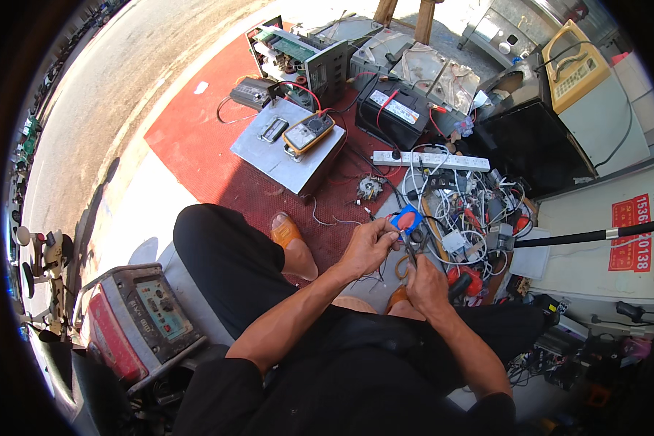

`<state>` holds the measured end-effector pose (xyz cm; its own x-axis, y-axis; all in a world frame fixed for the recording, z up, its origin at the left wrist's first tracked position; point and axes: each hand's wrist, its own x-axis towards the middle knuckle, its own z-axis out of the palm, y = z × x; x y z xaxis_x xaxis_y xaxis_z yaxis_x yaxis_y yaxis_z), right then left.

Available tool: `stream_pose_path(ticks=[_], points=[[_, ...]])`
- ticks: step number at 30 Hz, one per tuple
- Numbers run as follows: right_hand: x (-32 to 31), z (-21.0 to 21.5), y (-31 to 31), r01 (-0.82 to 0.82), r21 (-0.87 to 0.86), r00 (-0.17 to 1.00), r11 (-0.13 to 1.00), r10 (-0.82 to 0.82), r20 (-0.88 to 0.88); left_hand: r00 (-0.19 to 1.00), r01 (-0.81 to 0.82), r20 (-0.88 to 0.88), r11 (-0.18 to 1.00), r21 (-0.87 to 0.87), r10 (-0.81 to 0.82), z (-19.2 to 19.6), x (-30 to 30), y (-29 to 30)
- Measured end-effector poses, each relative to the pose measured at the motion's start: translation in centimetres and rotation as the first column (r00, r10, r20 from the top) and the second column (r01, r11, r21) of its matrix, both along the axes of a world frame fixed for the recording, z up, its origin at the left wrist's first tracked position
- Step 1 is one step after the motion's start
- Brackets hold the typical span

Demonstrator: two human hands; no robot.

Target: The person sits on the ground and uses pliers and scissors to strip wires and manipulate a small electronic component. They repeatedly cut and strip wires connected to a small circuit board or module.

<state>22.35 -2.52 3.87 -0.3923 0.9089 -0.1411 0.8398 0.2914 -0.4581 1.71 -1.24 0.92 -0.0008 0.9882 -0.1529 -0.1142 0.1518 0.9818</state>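
A small blue square piece with a round red-orange middle (407, 219) is held up between my hands, above the floor. My left hand (369, 248) is closed, thumb and fingers pinched at its lower left edge. Closed around a slim dark metal tool (410, 253), my right hand (427, 288) brings its tip up against the lower side of the blue piece. The tool looks like pliers or cutters, but its jaws are too small to make out. Thin loose wires (374, 276) hang beneath my hands.
Ahead, a yellow multimeter (309, 132) lies on a silver metal box (269, 161) on a red mat. Beyond are a black battery (392, 115) and an opened device (298, 62). To the right is a cable heap (461, 207) beside a white power strip (432, 160); a red generator (134, 320) stands left.
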Motion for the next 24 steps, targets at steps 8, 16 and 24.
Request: stream_pose_path(ticks=[8,16,24], points=[[-0.5,-1.3,-1.1,-0.03,0.035,0.998,0.999,0.032,-0.062,0.997,-0.017,-0.069,1.0,-0.019,0.015,-0.3,-0.1,-0.2],[1.1,2.1,0.9,0.0,-0.668,0.95,0.745,-0.208,-0.232,0.999,0.032,0.032,0.999,-0.044,-0.03,0.5,-0.9,0.4],[0.8,5.7,2.5,0.019,-0.828,0.951,0.561,-0.265,-0.158,0.962,0.093,-0.264,0.993,0.068,-0.072,1.5,-1.3,-0.1]])
